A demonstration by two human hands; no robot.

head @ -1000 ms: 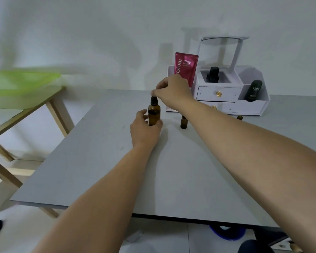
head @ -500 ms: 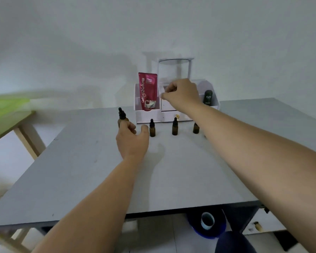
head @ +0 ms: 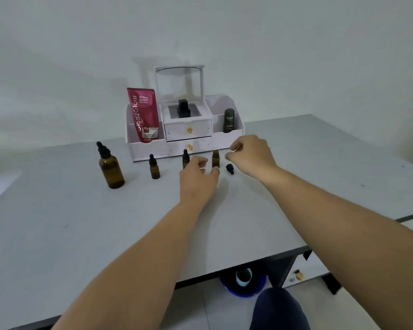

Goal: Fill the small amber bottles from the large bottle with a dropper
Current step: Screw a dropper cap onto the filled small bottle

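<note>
The large amber bottle [head: 111, 169] stands at the left of the grey table, its black dropper cap on. To its right stand three small amber bottles in a row. The first [head: 154, 168] is capped, and the second [head: 186, 158] is capped and partly hidden by my left hand. The third [head: 215, 158] is uncapped, and its black dropper cap [head: 229, 168] lies beside it. My left hand [head: 197, 181] hovers just in front of the second and third bottles, fingers spread and holding nothing. My right hand [head: 250, 155] hangs right of the uncapped bottle with its fingers loosely curled, thumb just above the loose cap.
A white cosmetics organizer [head: 185, 139] with drawers stands behind the bottles, holding a red tube [head: 143, 114] and a dark stick [head: 229, 120]. The table's front edge [head: 248, 260] is near, with a blue bucket [head: 243, 282] under it.
My left hand let go of the large bottle and moved right to the small bottles. My right hand dropped from the large bottle's cap to beside the uncapped bottle. The view shifted.
</note>
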